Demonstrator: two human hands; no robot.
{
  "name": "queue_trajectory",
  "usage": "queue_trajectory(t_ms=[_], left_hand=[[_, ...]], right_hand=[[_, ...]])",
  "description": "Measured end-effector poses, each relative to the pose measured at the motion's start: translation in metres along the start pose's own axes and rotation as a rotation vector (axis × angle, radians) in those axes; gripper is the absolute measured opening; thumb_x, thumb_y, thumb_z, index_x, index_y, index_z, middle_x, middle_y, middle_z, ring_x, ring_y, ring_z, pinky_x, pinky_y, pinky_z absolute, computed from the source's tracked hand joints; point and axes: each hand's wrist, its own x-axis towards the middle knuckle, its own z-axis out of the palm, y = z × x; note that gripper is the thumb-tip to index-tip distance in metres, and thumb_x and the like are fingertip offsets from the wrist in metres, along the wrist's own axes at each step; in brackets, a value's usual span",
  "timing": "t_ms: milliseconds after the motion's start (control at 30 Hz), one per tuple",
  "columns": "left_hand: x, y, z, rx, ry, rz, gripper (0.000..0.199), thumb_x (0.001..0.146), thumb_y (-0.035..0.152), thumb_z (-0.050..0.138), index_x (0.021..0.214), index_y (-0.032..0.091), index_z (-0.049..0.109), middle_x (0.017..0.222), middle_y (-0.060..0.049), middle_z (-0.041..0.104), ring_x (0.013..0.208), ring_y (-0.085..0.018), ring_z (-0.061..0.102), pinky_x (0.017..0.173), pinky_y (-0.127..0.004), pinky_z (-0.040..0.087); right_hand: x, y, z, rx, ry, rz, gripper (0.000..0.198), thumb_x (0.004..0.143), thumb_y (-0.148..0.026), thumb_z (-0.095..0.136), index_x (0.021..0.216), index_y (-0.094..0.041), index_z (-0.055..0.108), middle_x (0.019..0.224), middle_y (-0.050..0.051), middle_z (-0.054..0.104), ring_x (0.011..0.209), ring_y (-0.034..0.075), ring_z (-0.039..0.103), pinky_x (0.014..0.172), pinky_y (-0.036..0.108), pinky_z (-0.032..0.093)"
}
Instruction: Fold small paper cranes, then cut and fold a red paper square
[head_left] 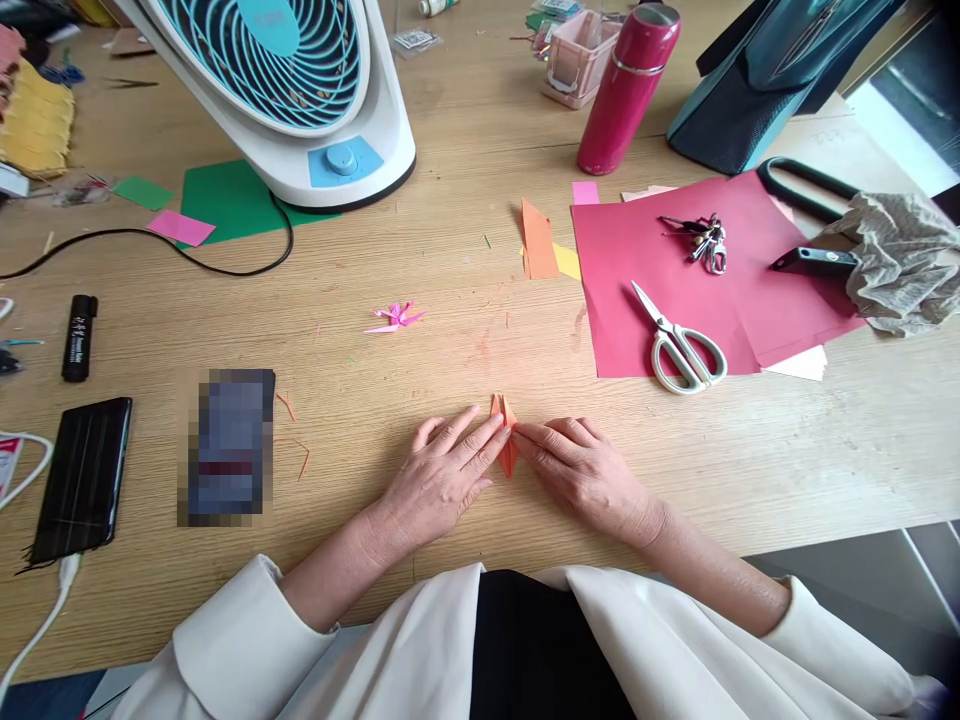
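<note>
A small piece of folded orange paper (508,458), a narrow pointed shape with a split top, lies on the wooden table between my hands. My left hand (439,475) holds its left side down, fingers close together and the thumb low beside it. From the right, my right hand (589,475) has its fingertips pinched together at the paper's edge; the fingers hide part of the folds. Beyond my left hand rests a small pink folded paper crane (397,317).
Scissors (681,345) and keys (705,240) lie on red paper (637,270) at right. A fan (349,165) stands at back left, a pink thermos (626,90) at back right. Two phones, one pixelated (231,445) and one black (81,480), and a marker (79,338) lie left.
</note>
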Motion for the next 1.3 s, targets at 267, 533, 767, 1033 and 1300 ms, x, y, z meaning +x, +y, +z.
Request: queue_trajectory(t_ms=[267, 533, 767, 1033, 1300], left_hand=[[0.004, -0.002, -0.005, 0.008, -0.049, 0.028, 0.061, 0.098, 0.031, 0.052, 0.154, 0.018, 0.035, 0.158, -0.010, 0.041, 0.147, -0.029, 0.031, 0.119, -0.054, 0.024], [0.006, -0.007, -0.003, -0.037, -0.092, 0.048, 0.065, 0.100, 0.041, 0.047, 0.157, 0.017, 0.027, 0.161, -0.011, 0.035, 0.152, -0.027, 0.022, 0.123, -0.057, 0.007], [0.014, -0.012, 0.003, -0.056, -0.075, 0.066, 0.068, 0.101, 0.048, 0.041, 0.157, 0.014, 0.023, 0.161, -0.014, 0.034, 0.153, -0.026, 0.020, 0.123, -0.056, 0.004], [0.014, -0.006, 0.002, -0.085, -0.092, -0.053, 0.075, 0.095, 0.055, 0.049, 0.158, 0.024, 0.023, 0.165, -0.012, 0.027, 0.152, -0.039, 0.015, 0.117, -0.067, 0.012], [0.042, -0.005, 0.006, -0.422, 0.278, -0.527, 0.023, 0.090, 0.024, 0.062, 0.111, 0.018, 0.067, 0.118, -0.014, 0.063, 0.116, -0.030, 0.056, 0.104, -0.047, 0.042]], right_hand=[[-0.003, 0.002, 0.003, 0.045, -0.018, 0.014, 0.041, 0.100, -0.013, 0.045, 0.141, -0.013, 0.054, 0.135, 0.016, 0.062, 0.100, 0.025, 0.056, 0.080, 0.041, 0.048], [-0.003, 0.003, 0.005, 0.051, -0.005, 0.021, 0.039, 0.101, -0.015, 0.044, 0.138, -0.013, 0.057, 0.134, 0.016, 0.063, 0.099, 0.025, 0.055, 0.080, 0.041, 0.047], [-0.001, 0.003, 0.008, 0.035, 0.011, 0.003, 0.038, 0.101, -0.015, 0.044, 0.136, -0.014, 0.058, 0.133, 0.016, 0.062, 0.097, 0.025, 0.055, 0.079, 0.041, 0.047], [0.004, 0.001, 0.003, -0.026, 0.037, 0.013, 0.030, 0.099, -0.017, 0.050, 0.125, -0.011, 0.064, 0.129, 0.016, 0.063, 0.094, 0.023, 0.055, 0.079, 0.039, 0.046], [0.005, -0.004, 0.012, 0.033, 0.131, 0.127, 0.030, 0.098, -0.013, 0.048, 0.122, -0.016, 0.065, 0.120, 0.014, 0.067, 0.097, 0.026, 0.057, 0.085, 0.043, 0.049]])
